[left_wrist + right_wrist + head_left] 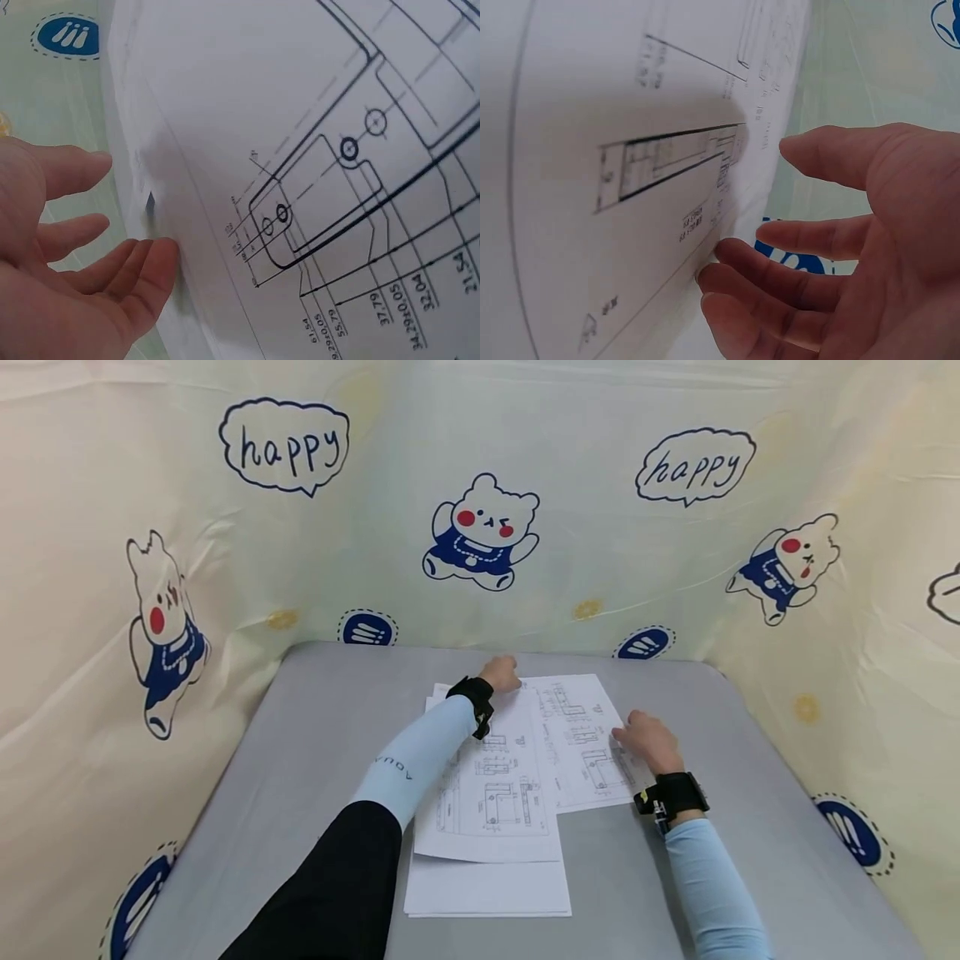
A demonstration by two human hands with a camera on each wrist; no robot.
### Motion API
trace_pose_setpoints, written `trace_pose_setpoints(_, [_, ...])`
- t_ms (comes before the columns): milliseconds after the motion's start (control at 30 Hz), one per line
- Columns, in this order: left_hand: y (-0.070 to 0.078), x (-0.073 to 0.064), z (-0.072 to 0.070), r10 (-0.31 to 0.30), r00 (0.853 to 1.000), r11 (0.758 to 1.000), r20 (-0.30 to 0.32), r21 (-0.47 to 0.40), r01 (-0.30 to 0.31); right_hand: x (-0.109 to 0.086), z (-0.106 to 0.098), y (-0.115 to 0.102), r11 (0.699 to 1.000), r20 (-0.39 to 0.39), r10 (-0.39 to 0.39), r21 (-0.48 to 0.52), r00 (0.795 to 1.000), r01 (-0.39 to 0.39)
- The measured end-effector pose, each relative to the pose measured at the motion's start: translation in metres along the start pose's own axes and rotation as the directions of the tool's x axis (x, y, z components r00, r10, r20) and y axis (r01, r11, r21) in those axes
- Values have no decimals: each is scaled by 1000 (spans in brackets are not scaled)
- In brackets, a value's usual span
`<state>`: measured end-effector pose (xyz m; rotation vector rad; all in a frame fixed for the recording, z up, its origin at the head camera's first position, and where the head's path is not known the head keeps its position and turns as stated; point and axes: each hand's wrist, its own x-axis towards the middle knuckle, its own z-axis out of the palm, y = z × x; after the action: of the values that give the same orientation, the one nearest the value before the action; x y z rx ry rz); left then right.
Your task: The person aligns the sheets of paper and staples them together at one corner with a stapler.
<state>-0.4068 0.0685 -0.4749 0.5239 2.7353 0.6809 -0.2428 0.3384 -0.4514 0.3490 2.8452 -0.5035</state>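
A stack of white paper sheets [487, 889] lies on the grey table, its top sheet [465, 839] printed with technical drawings and set a little farther back. A second drawing sheet [566, 760] sits slightly turned to the right, partly under the stack's top sheet. My left hand [501, 673] is at the far edge of the papers; in the left wrist view its loosely bent lower fingers [154, 281] touch or nearly touch the paper. At the right sheet's right edge is my right hand [651, 742], thumb and fingers apart, the lower fingertips [727, 319] against or very near the sheet.
The grey tabletop [337, 718] extends around the papers. A pale curtain [585, 543] printed with cartoon bears stands behind the table and along both sides. Black straps with small devices circle both wrists, including the right wrist strap [681, 792].
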Motion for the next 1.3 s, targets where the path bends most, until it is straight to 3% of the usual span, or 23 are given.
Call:
trace_pose_setpoints(167, [-4,9,12,-3,1000,996,-23,88,5,0,6,-2,1000,0,-5,-7,1000,5])
trace_pose_setpoints(367, [-6,8,18,-141,989,989,-52,42,143,5,10,-3,1000,9,9,-12,1000,-9])
trace_pose_setpoints(533, [-4,3,16,-162,986,986,-42,37,164,10,11,-2,999,9,29,21,1000,-29])
trace_pose_setpoints(667, [-2,1,15,-160,987,987,-20,27,160,14,7,3,998,-49,-16,56,999,19])
trace_pose_setpoints(800, [-2,4,13,-131,991,991,-1,32,131,17,-7,5,986,-137,-128,91,982,141])
trace_pose_setpoints(1000, [-9,13,11,-104,994,994,25,17,104,14,-38,-4,936,-179,-233,225,956,270])
trace_pose_setpoints(1067, [-9,13,6,-77,997,997,15,-26,77,11,-49,-7,920,-192,-254,256,948,299])
trace_pose_setpoints(1167, [-10,16,0,8,1000,995,-25,-96,-10,6,-68,-9,907,-197,-258,288,946,307])
trace_pose_setpoints(1233, [-9,20,-3,62,997,980,-53,-187,-71,2,-81,-9,906,-209,-252,291,945,306])
trace_pose_setpoints(1300, [-4,20,-9,84,994,947,-67,-305,-100,-3,-98,-10,913,-225,-247,271,942,304])
